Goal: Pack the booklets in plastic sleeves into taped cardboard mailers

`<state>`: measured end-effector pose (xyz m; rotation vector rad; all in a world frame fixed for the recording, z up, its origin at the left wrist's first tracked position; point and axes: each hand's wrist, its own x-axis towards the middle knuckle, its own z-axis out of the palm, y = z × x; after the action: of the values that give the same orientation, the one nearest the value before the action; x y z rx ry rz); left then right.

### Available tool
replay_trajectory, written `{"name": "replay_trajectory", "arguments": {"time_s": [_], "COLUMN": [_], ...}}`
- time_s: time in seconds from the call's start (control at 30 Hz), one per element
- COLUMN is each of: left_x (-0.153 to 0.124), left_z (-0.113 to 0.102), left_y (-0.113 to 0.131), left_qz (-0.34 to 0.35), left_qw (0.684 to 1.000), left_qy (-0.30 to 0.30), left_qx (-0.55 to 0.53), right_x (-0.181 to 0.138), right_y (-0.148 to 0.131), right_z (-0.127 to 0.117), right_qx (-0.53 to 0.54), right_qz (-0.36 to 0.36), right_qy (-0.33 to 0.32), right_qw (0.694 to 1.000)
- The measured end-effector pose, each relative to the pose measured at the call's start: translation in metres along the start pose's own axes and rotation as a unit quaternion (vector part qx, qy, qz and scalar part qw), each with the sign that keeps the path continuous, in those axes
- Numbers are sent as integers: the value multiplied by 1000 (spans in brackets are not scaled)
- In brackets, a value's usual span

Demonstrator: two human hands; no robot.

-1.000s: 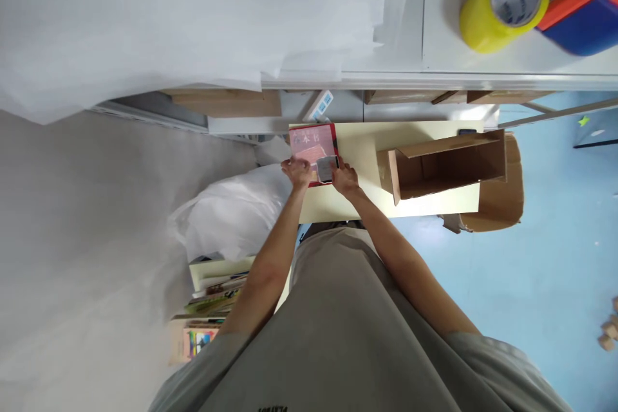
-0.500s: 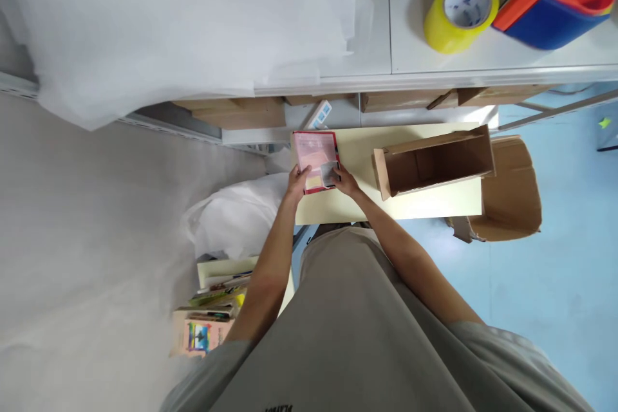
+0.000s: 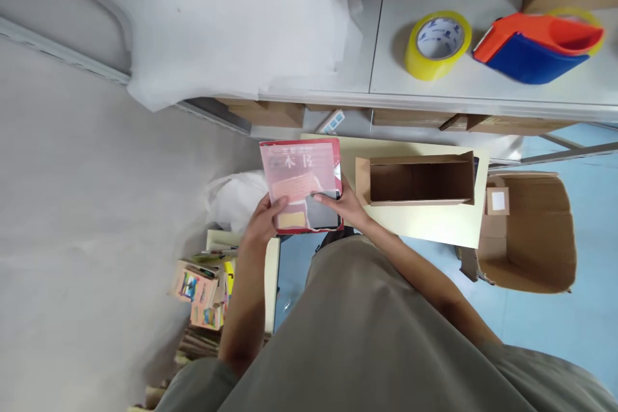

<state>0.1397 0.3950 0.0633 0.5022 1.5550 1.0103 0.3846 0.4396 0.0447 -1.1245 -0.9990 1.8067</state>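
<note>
Between my two hands is a red-edged book [image 3: 297,167] with a whitish sheet or wrap over its cover, raised in front of my body. My left hand [image 3: 263,222] grips its lower left side, thumb on the front. On the lower right side my right hand [image 3: 347,206] holds it, thumb lying over a grey patch of the cover. The fingers behind the book are hidden. Just right of my right hand, an open narrow cardboard box [image 3: 420,181] lies on the pale yellow tabletop [image 3: 410,222].
A larger open carton [image 3: 541,232] stands at the right. On the shelf above are a yellow tape roll [image 3: 437,45], an orange-and-blue tape dispenser [image 3: 535,48] and white sheeting [image 3: 232,26]. Books [image 3: 197,286] are stacked at lower left, near a white bag [image 3: 236,196].
The book has come up off the tabletop, nearer to me, with both hands still on it. My view has also shifted.
</note>
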Motion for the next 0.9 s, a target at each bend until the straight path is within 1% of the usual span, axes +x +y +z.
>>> {"name": "replay_trajectory", "arguments": {"time_s": [0.03,0.07,0.13,0.17,0.27,0.4,0.5,0.57,0.63,0.7,0.77,0.83,0.9], "left_x": [-12,-23,-39,-44,-53,-58,-61,-61,-58,-49,-37,-23,-12], "left_z": [8,18,46,63,118,188,231,251,263,263,255,243,231], "left_y": [8,15,24,25,24,12,-1,-11,-19,-28,-37,-49,-63], "left_qz": [6,13,27,35,63,87,120,153,187,227,281,332,362], "left_qw": [1000,1000,1000,999,997,989,982,976,963,938,896,842,792], "left_qy": [3,3,-5,-13,-51,-119,-139,-139,-157,-187,-194,-179,-170], "left_qx": [5,10,14,13,13,31,44,67,111,184,283,386,461], "right_x": [-11,-20,-36,-42,-51,-63,-76,-83,-89,-95,-99,-102,-101], "right_y": [-19,-35,-60,-68,-78,-83,-93,-101,-110,-121,-133,-145,-154], "right_z": [-5,-11,-31,-45,-96,-165,-198,-212,-224,-236,-250,-265,-276], "right_qx": [25,36,41,39,22,-23,-73,-119,-175,-242,-316,-395,-474], "right_qz": [-10,-16,-20,-19,-10,-12,-45,-75,-112,-148,-179,-195,-198], "right_qy": [-10,-5,28,50,95,109,135,164,181,181,183,179,152], "right_qw": [1000,999,999,998,995,994,987,976,961,942,913,880,844]}}
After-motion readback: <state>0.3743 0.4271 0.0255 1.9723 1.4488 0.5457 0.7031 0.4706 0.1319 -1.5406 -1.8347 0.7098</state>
